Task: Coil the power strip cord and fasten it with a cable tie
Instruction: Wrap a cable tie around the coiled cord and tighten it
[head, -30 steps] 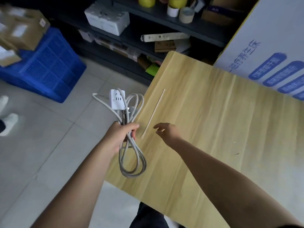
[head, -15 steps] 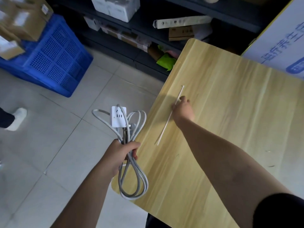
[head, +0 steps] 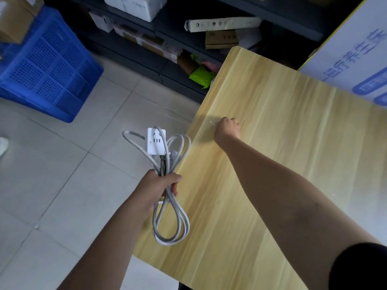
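Observation:
My left hand [head: 156, 190] grips the coiled grey cord [head: 171, 229] at its middle, over the floor by the table's left edge. The white power strip [head: 156, 141] sticks up above that hand, with loops hanging below it. My right hand [head: 227, 128] rests as a closed fist on the light wooden table [head: 272, 164], near its left edge. A short white tip of the cable tie [head: 211, 122] shows just left of the fist. The rest of the tie is hidden or blurred.
A blue plastic crate [head: 48, 68] stands on the tiled floor at the left. Dark shelving [head: 167, 38] with boxes runs along the back. A large white printed box [head: 356, 59] leans at the table's far right.
My right hand went from the table's near part forward to the cable tie and closed into a fist on it. The tie no longer lies stretched out. The left hand keeps holding the coil.

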